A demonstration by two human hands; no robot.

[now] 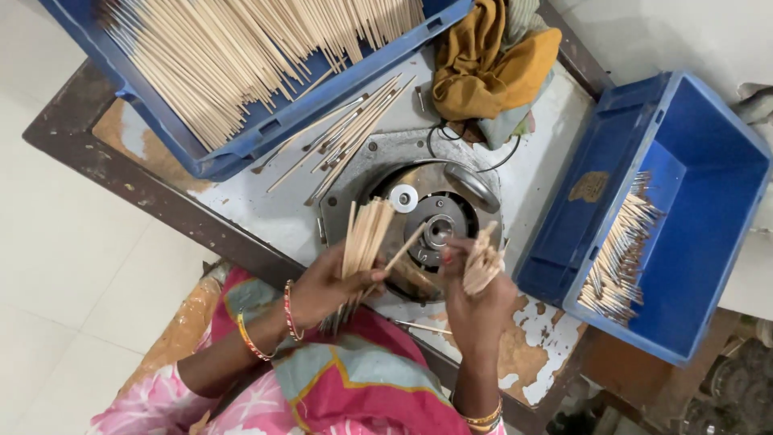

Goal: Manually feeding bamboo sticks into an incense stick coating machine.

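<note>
the left hand [328, 283] is clenched around a bundle of thin wooden sticks [364, 238], held upright and fanned slightly, its lower ends poking out below the fist. one single stick [405, 247] angles out from the thumb side toward the middle of the machine. the right hand [475, 298] grips a smaller bunch of sticks [483, 262], ends pointing up and away from the person, just right of the machine's hub.

both hands sit over a round metal machine [427, 213] set into the desk [266, 213], whose pale surface is worn and flaking to brown in patches. the hub [439, 231] is a small ring at the centre of a dark disc; a white washer-like disc [403, 197] lies just to its upper left.

a scatter of loose sticks [346, 133] lies on the desk between the machine and a blue crate [241, 149] at top left, which is filled with many more plain sticks. a second blue crate [708, 161] stands at right, off the desk edge, holding a smaller pile of sticks with dark tips [620, 266] along its near wall. a crumpled mustard cloth [491, 64] rests at the top of the desk, with a dark cable loop [471, 157] just below it.

bangles show on both wrists.
</note>
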